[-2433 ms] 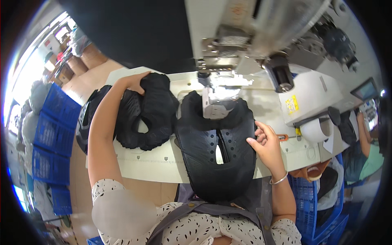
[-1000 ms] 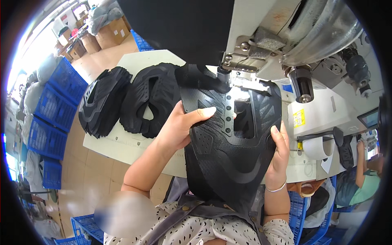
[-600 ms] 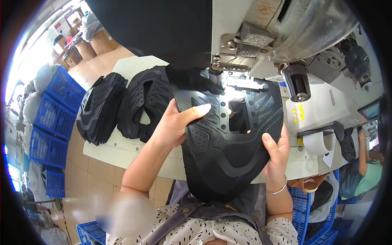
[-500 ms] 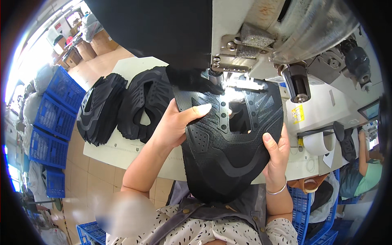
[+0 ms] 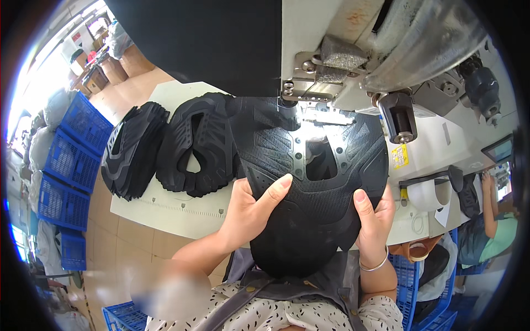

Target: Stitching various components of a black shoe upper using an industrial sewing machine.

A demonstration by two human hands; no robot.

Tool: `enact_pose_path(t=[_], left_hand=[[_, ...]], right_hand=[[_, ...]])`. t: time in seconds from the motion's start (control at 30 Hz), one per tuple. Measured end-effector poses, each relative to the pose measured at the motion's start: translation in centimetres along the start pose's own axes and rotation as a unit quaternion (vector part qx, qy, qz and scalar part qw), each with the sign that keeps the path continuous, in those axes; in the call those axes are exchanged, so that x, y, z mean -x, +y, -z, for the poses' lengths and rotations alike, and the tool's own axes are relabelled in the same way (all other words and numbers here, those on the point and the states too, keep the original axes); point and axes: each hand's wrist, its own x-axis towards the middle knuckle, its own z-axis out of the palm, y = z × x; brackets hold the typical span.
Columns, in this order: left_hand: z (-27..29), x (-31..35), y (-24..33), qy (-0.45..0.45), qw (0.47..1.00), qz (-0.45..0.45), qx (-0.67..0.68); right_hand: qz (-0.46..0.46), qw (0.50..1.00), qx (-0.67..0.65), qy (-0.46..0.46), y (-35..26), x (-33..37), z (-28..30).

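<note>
A black textured shoe upper (image 5: 309, 201) with an opening in its middle and a row of eyelet holes lies spread beneath the head of a sewing machine (image 5: 310, 69). Its near end hangs over the table edge toward my lap. My left hand (image 5: 251, 215) grips its left edge, thumb on top and fingers underneath. On the opposite edge my right hand (image 5: 375, 220) pinches it the same way. Bright light falls on the far part of the upper, under the presser area (image 5: 326, 117); the needle itself I cannot make out.
Left on the pale table (image 5: 165, 207) stand two stacks of black shoe uppers (image 5: 135, 149) (image 5: 196, 146). Blue crates (image 5: 66, 187) rise at far left; another blue crate (image 5: 406, 281) stands by my right side. A co-worker (image 5: 497, 237) sits at far right.
My left hand has moved nearer to me along the upper's left edge. The upper has turned slightly under the machine. My right hand has shifted a little nearer to me.
</note>
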Motion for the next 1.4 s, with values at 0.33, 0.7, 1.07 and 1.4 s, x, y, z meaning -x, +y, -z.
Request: enact_pose_path(t=[0.33, 0.7, 1.07, 1.4], left_hand=[[0.3, -2.2, -0.2, 0.011, 0.999, -0.05, -0.019], [0.7, -6.3, 0.9, -0.005, 0.999, -0.026, 0.029], [3.1, -8.5, 1.1, -0.057, 0.993, 0.062, 0.084], [1.0, -4.0, 0.1, 0.029, 0.998, 0.047, 0.042]], right_hand=[[0.027, 0.999, -0.036, -0.001, 1.1, -1.6, -0.5], [0.013, 0.998, -0.055, 0.02, 0.8, -5.2, -1.4], [-0.017, 0.997, -0.076, 0.015, 1.5, -4.3, -2.2], [-0.109, 0.989, -0.094, -0.02, 0.8, -3.0, -2.8]])
